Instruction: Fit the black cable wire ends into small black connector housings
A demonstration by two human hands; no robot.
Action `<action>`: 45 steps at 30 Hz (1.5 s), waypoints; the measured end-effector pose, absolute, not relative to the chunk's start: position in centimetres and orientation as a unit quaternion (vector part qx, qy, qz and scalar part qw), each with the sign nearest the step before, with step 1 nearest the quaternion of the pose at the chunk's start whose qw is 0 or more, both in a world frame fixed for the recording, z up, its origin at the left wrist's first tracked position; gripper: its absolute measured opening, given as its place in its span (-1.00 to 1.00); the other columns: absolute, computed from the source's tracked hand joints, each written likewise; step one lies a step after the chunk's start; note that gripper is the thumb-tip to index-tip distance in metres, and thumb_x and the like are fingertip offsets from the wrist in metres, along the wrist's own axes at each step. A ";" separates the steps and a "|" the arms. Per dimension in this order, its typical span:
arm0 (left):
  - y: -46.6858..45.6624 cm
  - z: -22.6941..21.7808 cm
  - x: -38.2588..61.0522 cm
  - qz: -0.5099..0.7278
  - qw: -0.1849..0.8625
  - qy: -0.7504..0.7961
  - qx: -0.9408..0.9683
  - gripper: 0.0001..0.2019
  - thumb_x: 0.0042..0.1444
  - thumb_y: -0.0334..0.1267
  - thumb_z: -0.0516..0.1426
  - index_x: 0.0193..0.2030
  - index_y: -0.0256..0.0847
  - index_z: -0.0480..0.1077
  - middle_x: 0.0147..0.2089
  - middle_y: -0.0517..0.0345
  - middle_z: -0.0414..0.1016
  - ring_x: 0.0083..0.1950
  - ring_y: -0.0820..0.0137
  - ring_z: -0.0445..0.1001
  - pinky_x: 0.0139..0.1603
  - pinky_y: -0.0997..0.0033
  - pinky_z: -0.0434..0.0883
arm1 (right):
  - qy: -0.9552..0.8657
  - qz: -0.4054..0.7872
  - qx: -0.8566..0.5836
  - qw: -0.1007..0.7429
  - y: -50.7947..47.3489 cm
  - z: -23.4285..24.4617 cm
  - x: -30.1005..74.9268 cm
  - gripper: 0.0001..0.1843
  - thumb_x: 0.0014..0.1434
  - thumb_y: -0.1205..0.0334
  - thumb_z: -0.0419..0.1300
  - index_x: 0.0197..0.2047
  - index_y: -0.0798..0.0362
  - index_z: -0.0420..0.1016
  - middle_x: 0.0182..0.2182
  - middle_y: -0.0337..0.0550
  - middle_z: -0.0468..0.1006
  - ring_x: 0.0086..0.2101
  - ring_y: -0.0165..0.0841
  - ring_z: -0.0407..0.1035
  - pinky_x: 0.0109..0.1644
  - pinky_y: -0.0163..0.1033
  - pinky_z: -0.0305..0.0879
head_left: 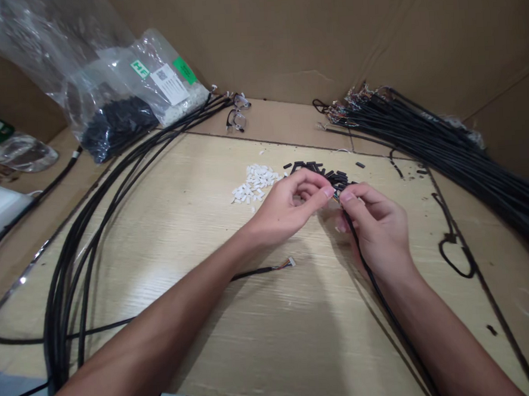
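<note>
Over the middle of the table, my left hand [287, 202] pinches thumb and forefinger at the thin coloured wires [335, 198] on the end of a black cable [368, 263]. My right hand [380, 227] is closed on that cable just behind the wires, and the cable hangs down toward the front edge. The very tip is hidden by my left fingers. Just behind my hands lie a heap of short black tubes [337, 177] and a heap of small white connector housings [259, 177]. Below my left wrist rests another cable end with a white connector [290, 261].
Looped black cables [57, 294] curve along the left. Plastic bags of black parts [116, 120] and white parts [187, 104] stand behind them. Glasses [237, 120] lie at the back. A thick cable bundle [422, 134] runs down the right. Cardboard walls [281, 35] close the back.
</note>
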State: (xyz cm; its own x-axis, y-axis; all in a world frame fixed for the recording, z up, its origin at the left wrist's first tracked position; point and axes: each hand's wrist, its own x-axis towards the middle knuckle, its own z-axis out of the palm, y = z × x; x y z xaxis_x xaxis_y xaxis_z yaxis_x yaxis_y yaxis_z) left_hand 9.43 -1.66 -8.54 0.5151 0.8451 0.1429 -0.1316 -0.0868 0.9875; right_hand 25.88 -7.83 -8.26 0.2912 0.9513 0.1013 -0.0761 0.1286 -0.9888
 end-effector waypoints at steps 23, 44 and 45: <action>-1.7 -7.9 9.1 0.344 0.706 0.268 0.558 -0.72 0.48 -0.14 0.22 -0.27 -0.22 0.49 -0.36 0.20 0.35 -0.39 0.50 0.25 -0.39 0.47 0.20 | -0.701 -0.026 -0.512 0.495 -9.0 -7.2 26.1 -0.89 0.46 0.38 0.33 -0.09 -0.03 0.53 -0.20 -0.21 0.41 -0.35 -0.42 0.36 -0.45 -0.33 0.47; -1.6 -8.2 9.4 0.358 0.683 0.272 0.575 -0.77 0.37 -0.16 0.23 -0.31 -0.19 0.45 -0.39 0.24 0.33 -0.40 0.49 0.19 -0.34 0.38 0.13 | -0.706 -0.045 -0.524 0.475 -9.4 -7.1 25.5 -0.85 0.48 0.40 0.28 -0.08 -0.07 0.51 -0.19 -0.17 0.39 -0.38 -0.40 0.35 -0.43 -0.25 0.46; -1.6 -8.1 9.4 0.359 0.682 0.272 0.575 -0.78 0.36 -0.17 0.22 -0.31 -0.18 0.44 -0.39 0.24 0.33 -0.40 0.49 0.18 -0.34 0.38 0.12 | -0.708 -0.049 -0.523 0.473 -9.4 -7.1 25.5 -0.85 0.48 0.41 0.28 -0.08 -0.06 0.51 -0.19 -0.17 0.39 -0.38 -0.40 0.36 -0.43 -0.25 0.46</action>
